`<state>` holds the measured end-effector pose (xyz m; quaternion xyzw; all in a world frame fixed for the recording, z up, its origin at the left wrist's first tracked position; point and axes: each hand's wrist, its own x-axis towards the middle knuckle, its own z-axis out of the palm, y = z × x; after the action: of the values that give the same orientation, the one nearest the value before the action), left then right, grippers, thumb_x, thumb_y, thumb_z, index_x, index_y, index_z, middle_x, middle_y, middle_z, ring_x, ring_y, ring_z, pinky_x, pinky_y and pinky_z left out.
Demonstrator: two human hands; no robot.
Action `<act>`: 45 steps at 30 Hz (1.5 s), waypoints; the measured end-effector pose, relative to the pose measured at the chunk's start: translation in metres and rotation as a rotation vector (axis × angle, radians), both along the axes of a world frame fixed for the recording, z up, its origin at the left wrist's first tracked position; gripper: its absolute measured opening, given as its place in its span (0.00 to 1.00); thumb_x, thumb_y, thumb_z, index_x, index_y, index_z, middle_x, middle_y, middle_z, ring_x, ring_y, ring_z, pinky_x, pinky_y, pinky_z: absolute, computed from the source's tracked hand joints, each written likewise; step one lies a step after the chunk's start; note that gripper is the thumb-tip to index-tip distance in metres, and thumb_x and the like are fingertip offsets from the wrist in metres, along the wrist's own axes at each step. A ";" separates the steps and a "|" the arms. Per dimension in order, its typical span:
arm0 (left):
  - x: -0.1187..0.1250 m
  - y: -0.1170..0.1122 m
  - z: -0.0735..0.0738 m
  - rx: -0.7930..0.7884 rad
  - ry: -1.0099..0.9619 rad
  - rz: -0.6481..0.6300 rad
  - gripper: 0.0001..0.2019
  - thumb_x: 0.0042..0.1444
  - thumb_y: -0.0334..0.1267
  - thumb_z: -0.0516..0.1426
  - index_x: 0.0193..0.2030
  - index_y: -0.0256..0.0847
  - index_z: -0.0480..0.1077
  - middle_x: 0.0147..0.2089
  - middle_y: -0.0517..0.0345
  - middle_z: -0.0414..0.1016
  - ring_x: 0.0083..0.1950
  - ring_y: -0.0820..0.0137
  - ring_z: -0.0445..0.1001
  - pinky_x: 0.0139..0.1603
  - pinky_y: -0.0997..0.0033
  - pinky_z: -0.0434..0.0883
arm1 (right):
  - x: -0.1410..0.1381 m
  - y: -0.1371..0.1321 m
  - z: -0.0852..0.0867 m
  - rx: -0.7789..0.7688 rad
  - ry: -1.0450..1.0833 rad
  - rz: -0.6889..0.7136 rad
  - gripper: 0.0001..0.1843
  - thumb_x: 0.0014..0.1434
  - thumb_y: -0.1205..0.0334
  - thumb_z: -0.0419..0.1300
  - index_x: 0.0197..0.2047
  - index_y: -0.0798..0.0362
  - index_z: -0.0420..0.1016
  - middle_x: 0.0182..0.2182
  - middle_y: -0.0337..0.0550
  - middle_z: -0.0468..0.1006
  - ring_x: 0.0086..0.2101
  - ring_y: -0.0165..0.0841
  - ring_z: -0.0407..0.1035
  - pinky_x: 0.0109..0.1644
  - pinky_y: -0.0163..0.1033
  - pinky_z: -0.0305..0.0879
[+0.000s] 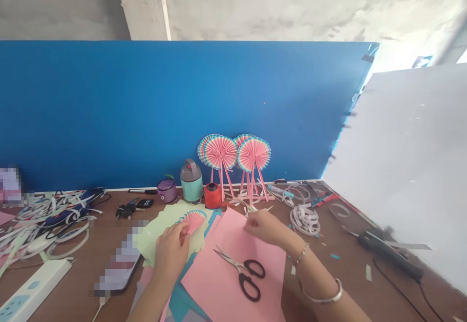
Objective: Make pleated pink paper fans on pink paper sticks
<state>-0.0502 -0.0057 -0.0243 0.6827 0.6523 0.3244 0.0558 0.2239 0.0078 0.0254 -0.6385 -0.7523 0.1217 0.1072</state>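
My left hand (171, 251) is closed on a small pleated pink paper fan (193, 220) with a blue edge, held over pale green paper sheets (153, 234). My right hand (260, 227) hovers over the far edge of a pink paper sheet (222, 283), fingers curled together; whether they hold anything is hidden. Black-handled scissors (242, 271) lie on the pink sheet just in front of my right wrist. Finished pink round fans on sticks (235, 159) lean against the blue wall behind.
A red thread spool (212, 195), a teal jar (191, 181) and a purple tape dispenser (167, 190) stand by the wall. White paper strips (304, 220) litter both sides. A power strip (32, 288) and phone lie left; a glue gun (390, 251) lies right.
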 end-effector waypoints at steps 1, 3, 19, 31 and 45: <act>-0.001 0.000 0.000 -0.005 0.029 0.012 0.13 0.50 0.30 0.49 0.39 0.43 0.71 0.37 0.54 0.77 0.42 0.60 0.74 0.43 0.60 0.67 | -0.008 -0.004 -0.001 -0.059 -0.043 0.095 0.08 0.51 0.61 0.59 0.25 0.53 0.76 0.23 0.39 0.76 0.26 0.30 0.67 0.29 0.32 0.53; -0.002 0.000 0.002 -0.016 0.061 0.031 0.13 0.50 0.29 0.49 0.39 0.43 0.71 0.37 0.54 0.77 0.41 0.60 0.74 0.41 0.62 0.67 | -0.020 -0.010 -0.003 -0.043 -0.148 0.067 0.05 0.49 0.64 0.60 0.25 0.55 0.76 0.24 0.45 0.77 0.27 0.34 0.69 0.29 0.34 0.54; 0.032 -0.037 0.029 -0.272 -0.078 -0.690 0.10 0.48 0.33 0.57 0.38 0.46 0.71 0.42 0.56 0.73 0.47 0.63 0.69 0.51 0.63 0.65 | 0.005 -0.002 0.010 0.178 -0.195 -0.185 0.14 0.57 0.63 0.52 0.46 0.56 0.71 0.47 0.56 0.71 0.49 0.46 0.62 0.45 0.43 0.57; 0.044 -0.052 0.019 -0.432 0.093 -0.986 0.17 0.41 0.41 0.63 0.41 0.49 0.69 0.47 0.57 0.68 0.51 0.60 0.64 0.52 0.62 0.59 | -0.035 -0.052 0.000 -0.219 -0.297 0.167 0.25 0.36 0.68 0.64 0.43 0.59 0.72 0.38 0.55 0.75 0.36 0.45 0.71 0.32 0.38 0.60; 0.053 -0.054 0.024 -0.519 -0.276 -0.749 0.10 0.42 0.25 0.51 0.25 0.40 0.71 0.27 0.63 0.71 0.29 0.72 0.67 0.31 0.76 0.62 | 0.014 -0.052 0.002 0.048 0.264 0.015 0.13 0.60 0.60 0.54 0.45 0.53 0.74 0.43 0.46 0.76 0.44 0.37 0.68 0.48 0.38 0.60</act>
<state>0.0027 -0.0595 -0.0007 0.7850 0.4072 0.1957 0.4238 0.2377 -0.0439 0.0277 -0.6084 -0.7392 0.1874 0.2198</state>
